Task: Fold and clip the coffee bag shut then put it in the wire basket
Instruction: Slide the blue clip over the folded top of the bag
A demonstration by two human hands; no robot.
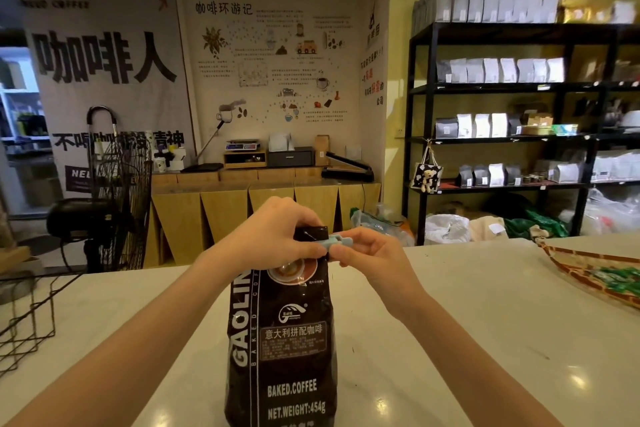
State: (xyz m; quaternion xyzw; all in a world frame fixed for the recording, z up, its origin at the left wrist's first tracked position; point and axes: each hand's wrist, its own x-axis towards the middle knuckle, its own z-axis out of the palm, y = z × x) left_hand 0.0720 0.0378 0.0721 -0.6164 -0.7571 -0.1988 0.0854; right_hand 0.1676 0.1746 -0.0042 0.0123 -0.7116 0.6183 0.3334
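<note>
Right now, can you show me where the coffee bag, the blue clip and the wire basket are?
coffee bag (287,350): head view, front label panel.
blue clip (334,242): head view, middle of its bar at the bag's folded top.
wire basket (33,319): head view, wire side at left edge.

Coffee bag (282,340) upright on the counter (485,322), left hand (273,236) pinching its folded top, right hand (370,253) pressing the blue clip (334,242) there, wire basket (24,319) far left of the bag.
</note>
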